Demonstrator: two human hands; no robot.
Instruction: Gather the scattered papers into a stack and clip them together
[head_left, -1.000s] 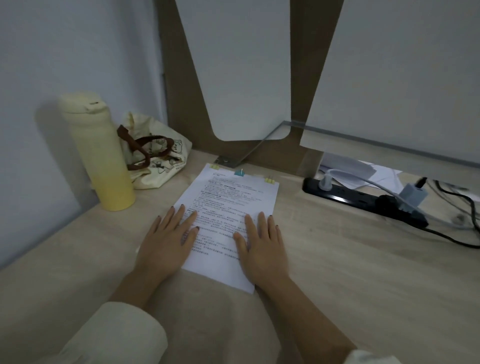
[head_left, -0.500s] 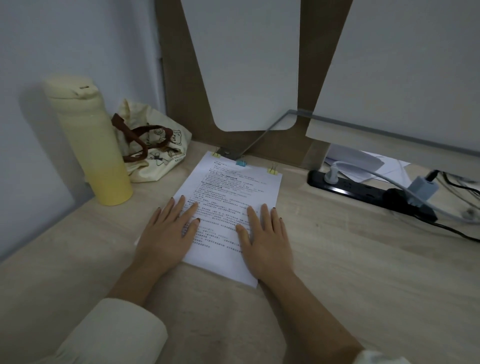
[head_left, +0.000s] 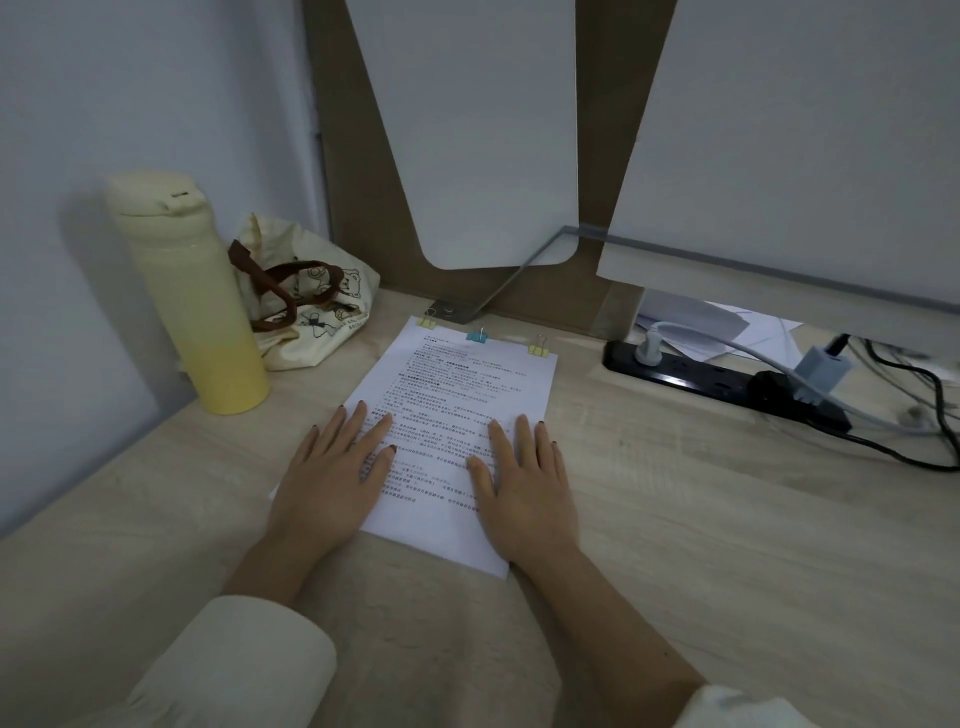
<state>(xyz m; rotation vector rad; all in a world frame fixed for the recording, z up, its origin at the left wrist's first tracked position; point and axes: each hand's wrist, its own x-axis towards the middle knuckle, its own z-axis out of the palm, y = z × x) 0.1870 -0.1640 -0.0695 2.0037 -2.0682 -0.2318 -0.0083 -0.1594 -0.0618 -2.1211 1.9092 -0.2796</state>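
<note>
1. Your paper stack (head_left: 457, 410) lies flat on the wooden desk (head_left: 701, 519), at the centre of the view, its long axis running from about 5 o'clock up to 11 o'clock.
2. Three binder clips grip its far edge: a yellow clip (head_left: 427, 322) at the left corner, a blue clip (head_left: 477, 336) in the middle and a second yellow clip (head_left: 539, 348) at the right corner.
3. Your left hand (head_left: 327, 483) rests palm-down on the stack's left edge, fingers slightly spread and gripping nothing; part of the palm overhangs onto the desk.
4. Your right hand (head_left: 524, 488) lies flat on the stack's right side, fingers straight, slightly apart and holding nothing.
5. At 10 o'clock from the stack a yellow bottle (head_left: 192, 296) stands upright, with a cloth bag (head_left: 306, 306) touching its right side.
6. At 2 o'clock a black power strip (head_left: 727, 382) lies on the desk with plugs and cables, well apart from the paper.
7. Loose white sheets (head_left: 696, 325) sit behind the strip, under the white panel (head_left: 805, 156).
</note>
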